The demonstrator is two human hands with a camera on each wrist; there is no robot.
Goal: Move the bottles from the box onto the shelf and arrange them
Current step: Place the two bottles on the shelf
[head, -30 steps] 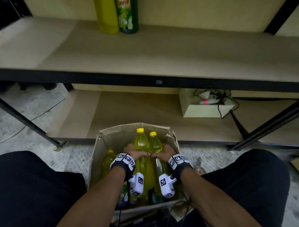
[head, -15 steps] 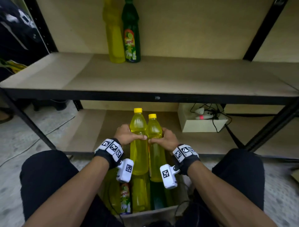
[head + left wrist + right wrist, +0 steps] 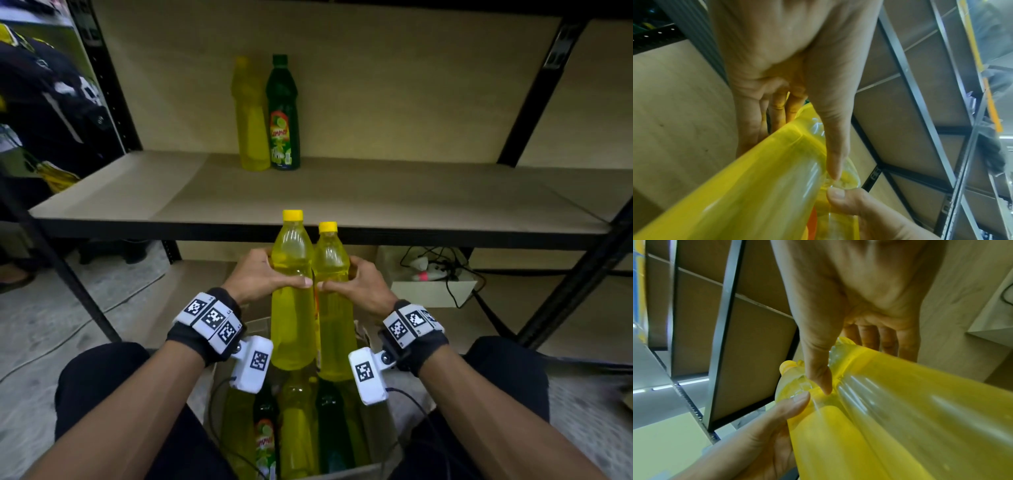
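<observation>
Two yellow bottles are up out of the box (image 3: 383, 442), held upright side by side and touching, just below the front edge of the shelf (image 3: 342, 192). The left hand (image 3: 260, 274) wraps the taller yellow bottle (image 3: 293, 308) at its waist, thumb across the front; the right hand (image 3: 356, 284) curls round the shorter yellow bottle (image 3: 334, 318) at the same height, the two thumbs almost meeting. Both bottles look full to the shoulder, so each is probably fairly heavy for one hand, and the smooth clear plastic may be slick and give a little under a squeeze. The narrowed waist looks the best hold: fingers lock under the shoulder bulge, and the base stays free to set down flat. At the back of the shelf a pale yellow bottle (image 3: 251, 116) and a green bottle (image 3: 284, 113) stand touching; more bottles remain in the box below the held pair
</observation>
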